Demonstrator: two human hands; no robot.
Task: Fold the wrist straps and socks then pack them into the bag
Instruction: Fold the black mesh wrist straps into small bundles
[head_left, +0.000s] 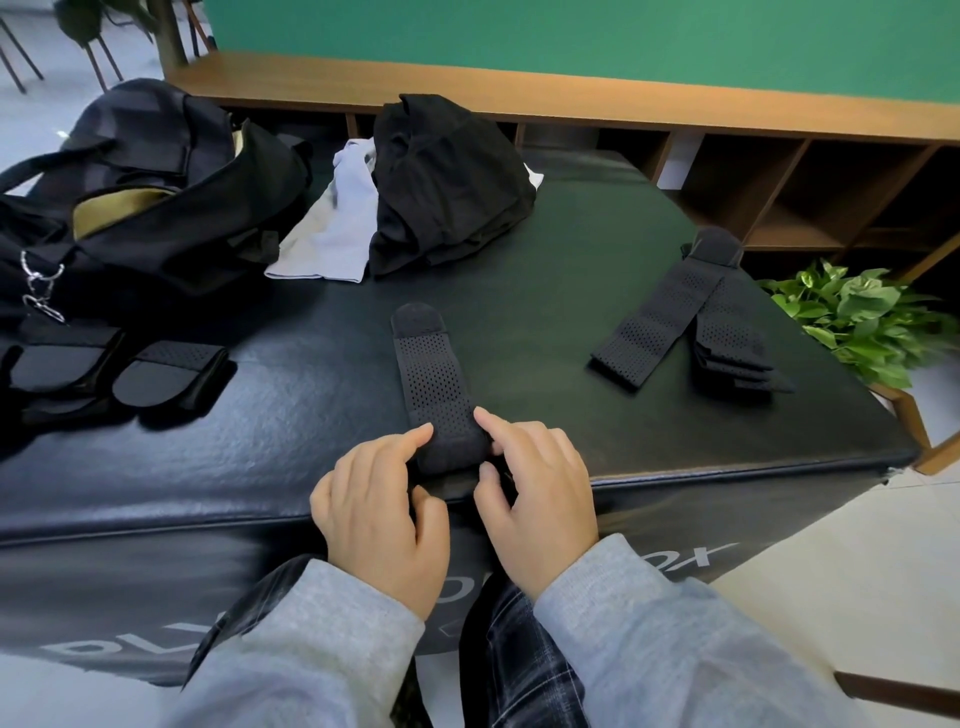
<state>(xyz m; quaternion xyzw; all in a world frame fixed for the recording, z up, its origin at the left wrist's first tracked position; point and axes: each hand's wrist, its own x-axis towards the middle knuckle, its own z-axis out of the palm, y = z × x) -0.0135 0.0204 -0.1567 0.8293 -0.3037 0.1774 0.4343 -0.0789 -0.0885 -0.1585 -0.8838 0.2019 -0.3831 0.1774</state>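
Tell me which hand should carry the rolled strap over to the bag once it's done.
Left, probably. The bag lies far left, on the left hand's side; the right hand would cross over. Both now pinch the wrist strap.

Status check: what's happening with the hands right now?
Both hands, left and right, rolling near end of wrist strap. Bag open, far left. Nothing in the way.

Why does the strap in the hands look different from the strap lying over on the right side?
The strap in the hands has its near end rolled up; the strap on the right lies flat, unrolled. Both the left hand and the right hand pinch the first one; nobody touches the other. The held strap points straight away from the person; the right one lies slanted, near the box's edge. Both are black with tiny holes.
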